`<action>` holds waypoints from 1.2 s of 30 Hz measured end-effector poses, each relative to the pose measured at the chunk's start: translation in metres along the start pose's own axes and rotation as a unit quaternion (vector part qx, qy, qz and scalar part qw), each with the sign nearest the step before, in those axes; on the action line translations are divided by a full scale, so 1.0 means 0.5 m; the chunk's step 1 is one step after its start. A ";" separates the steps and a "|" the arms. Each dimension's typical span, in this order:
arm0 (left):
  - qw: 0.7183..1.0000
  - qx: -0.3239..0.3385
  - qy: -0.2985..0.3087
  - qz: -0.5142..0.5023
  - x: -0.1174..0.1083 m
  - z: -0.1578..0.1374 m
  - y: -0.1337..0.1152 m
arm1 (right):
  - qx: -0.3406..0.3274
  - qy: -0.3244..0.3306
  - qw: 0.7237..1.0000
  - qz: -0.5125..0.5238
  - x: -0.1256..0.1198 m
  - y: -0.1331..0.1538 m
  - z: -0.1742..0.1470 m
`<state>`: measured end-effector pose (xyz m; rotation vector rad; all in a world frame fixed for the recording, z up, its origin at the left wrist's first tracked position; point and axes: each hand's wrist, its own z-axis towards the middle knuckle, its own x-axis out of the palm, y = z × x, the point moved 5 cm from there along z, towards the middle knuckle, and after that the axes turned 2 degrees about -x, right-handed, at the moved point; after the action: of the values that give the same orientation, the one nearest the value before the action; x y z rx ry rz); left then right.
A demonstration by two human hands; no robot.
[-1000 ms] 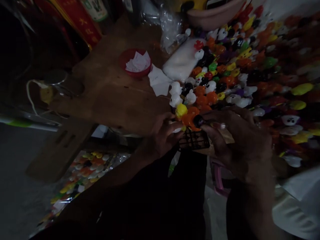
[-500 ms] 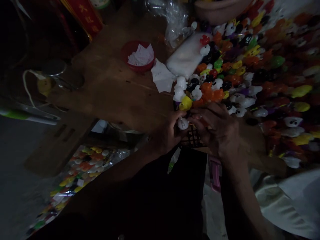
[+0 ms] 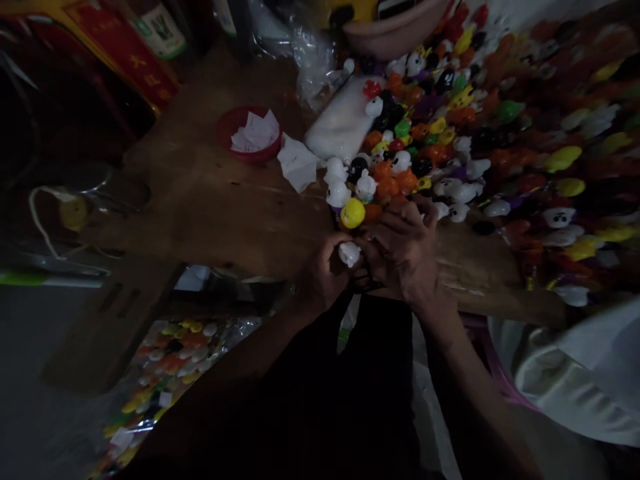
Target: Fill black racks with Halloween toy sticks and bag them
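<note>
A: If listing from the left hand (image 3: 323, 275) outward, what to enter first?

B: White toy figure (image 3: 349, 253), one; held in the left grip, between thumb and fingers, by the near edge of the wooden bench (image 3: 225, 207).

A: And at the right hand (image 3: 405, 247)?

B: Fingers curled, close beside the same figure; cannot tell whether grasping anything. Beneath, black grid tray (image 3: 364, 287), mostly hidden.

A: Done and left, by appearance?

B: Seemingly partway: yellow figure (image 3: 353, 213), white figures (image 3: 336, 173) and orange figures (image 3: 395, 183) grouped just beyond the hands. Left over: large mixed heap (image 3: 515, 159), to the right.
</note>
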<state>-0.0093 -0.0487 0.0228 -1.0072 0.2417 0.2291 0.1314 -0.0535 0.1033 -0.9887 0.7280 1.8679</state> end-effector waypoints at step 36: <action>0.987 -0.104 0.112 -0.058 0.019 0.006 0.035 | -0.092 0.053 0.994 -0.010 -0.050 0.015 -0.003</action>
<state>-0.0050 -0.0363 0.0077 -1.2516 0.3680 0.0335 0.1327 -0.0688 0.1245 -1.2153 0.6114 1.9019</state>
